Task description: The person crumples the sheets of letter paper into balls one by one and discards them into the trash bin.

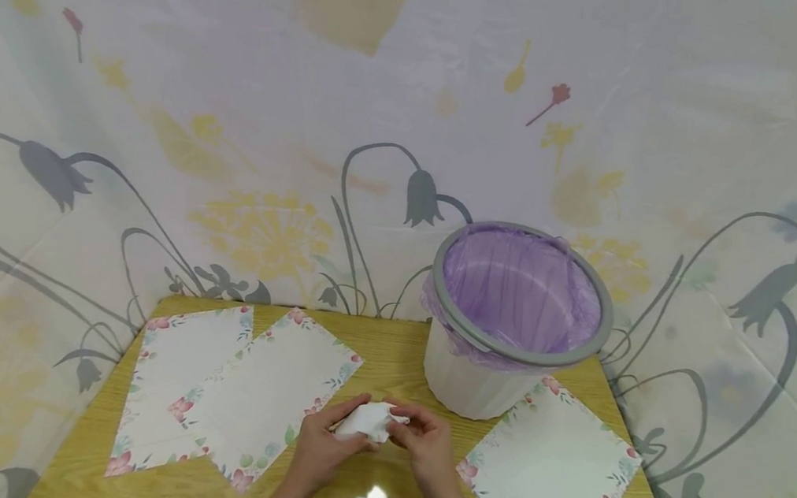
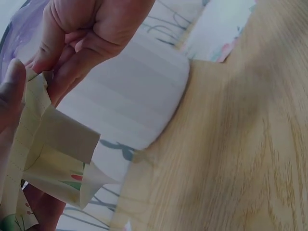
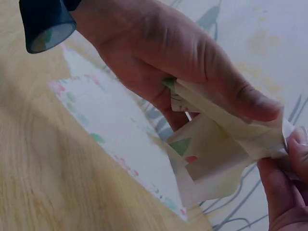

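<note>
Above the front middle of the table, a creased, folded sheet of paper (image 1: 368,419) with a printed flower border is held between both hands. My left hand (image 1: 325,442) grips it from the left, thumb on the near side and fingers behind. At the paper's right end, my right hand (image 1: 428,445) pinches an edge between thumb and fingers. Close up in the left wrist view, the paper (image 2: 67,130) shows folded flaps and a hollow between them. In the right wrist view, the left thumb lies along a fold of the paper (image 3: 216,154), and the right fingertips nip its end.
Behind and right of the hands stands a white bin (image 1: 467,381) with a grey rim and purple liner. Two overlapping flower-bordered sheets (image 1: 272,388) lie on the left of the wooden table (image 1: 390,343); another sheet (image 1: 553,468) lies right. A patterned curtain (image 1: 254,110) hangs behind.
</note>
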Demonstrator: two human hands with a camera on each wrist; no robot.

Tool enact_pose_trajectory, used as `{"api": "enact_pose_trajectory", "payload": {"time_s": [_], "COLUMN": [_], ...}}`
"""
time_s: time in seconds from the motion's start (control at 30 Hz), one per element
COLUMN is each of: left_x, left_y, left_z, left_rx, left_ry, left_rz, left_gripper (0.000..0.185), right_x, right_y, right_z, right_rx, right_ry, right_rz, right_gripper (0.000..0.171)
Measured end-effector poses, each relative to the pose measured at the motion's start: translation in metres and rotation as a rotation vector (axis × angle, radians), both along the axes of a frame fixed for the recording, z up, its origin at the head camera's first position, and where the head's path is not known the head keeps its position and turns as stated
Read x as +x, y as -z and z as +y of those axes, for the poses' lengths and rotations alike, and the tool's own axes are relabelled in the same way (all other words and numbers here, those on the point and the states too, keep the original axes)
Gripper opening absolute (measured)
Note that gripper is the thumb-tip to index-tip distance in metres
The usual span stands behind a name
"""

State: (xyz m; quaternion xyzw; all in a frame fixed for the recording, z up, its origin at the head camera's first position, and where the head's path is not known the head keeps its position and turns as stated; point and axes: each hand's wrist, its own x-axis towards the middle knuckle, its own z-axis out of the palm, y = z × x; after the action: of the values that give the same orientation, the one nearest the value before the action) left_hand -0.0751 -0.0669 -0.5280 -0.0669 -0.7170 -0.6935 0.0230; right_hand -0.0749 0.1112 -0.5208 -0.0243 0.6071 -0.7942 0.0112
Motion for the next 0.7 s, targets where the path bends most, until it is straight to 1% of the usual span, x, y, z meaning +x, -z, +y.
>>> {"api": "enact_pose_trajectory", "payload": {"time_s": [0.03,0.1,0.23,0.3,0.4,0.47,0.53,0.63,0.7], "left_x": [0.000,0.000,0.000,0.000,0.001,0.002,0.005,0.004,0.003], "left_y": [0.001,0.002,0.004,0.004,0.003,0.002,-0.006,-0.005,-0.003], "left_z": [0.000,0.000,0.001,0.002,0.003,0.005,0.006,0.006,0.006], "left_rx": [-0.006,-0.010,0.001,0.010,0.023,0.028,0.019,0.005,-0.011], "left_ry": [0.013,0.026,0.027,0.012,-0.022,-0.050,-0.074,-0.100,-0.112], "left_rz": [-0.003,0.031,0.189,0.239,0.277,0.310,0.338,0.375,0.380], "left_gripper": [0.059,0.059,0.050,0.044,0.036,0.032,0.029,0.026,0.025], "right_x": [0.001,0.002,0.003,0.003,0.003,0.003,0.004,0.005,0.006], "right_y": [0.001,0.004,0.008,0.010,0.011,0.012,0.013,0.015,0.017], "right_z": [-0.001,-0.002,-0.005,-0.006,-0.007,-0.008,-0.009,-0.011,-0.012], "right_rx": [-0.005,-0.012,-0.049,-0.080,-0.135,-0.171,-0.198,-0.214,-0.206], "right_ry": [0.010,0.030,0.047,0.041,0.023,0.010,0.002,-0.001,0.011], "right_rz": [-0.002,0.003,0.018,0.026,0.031,0.036,0.043,0.052,0.055], "right_gripper": [0.027,0.026,0.023,0.019,0.014,0.017,0.022,0.026,0.026]}}
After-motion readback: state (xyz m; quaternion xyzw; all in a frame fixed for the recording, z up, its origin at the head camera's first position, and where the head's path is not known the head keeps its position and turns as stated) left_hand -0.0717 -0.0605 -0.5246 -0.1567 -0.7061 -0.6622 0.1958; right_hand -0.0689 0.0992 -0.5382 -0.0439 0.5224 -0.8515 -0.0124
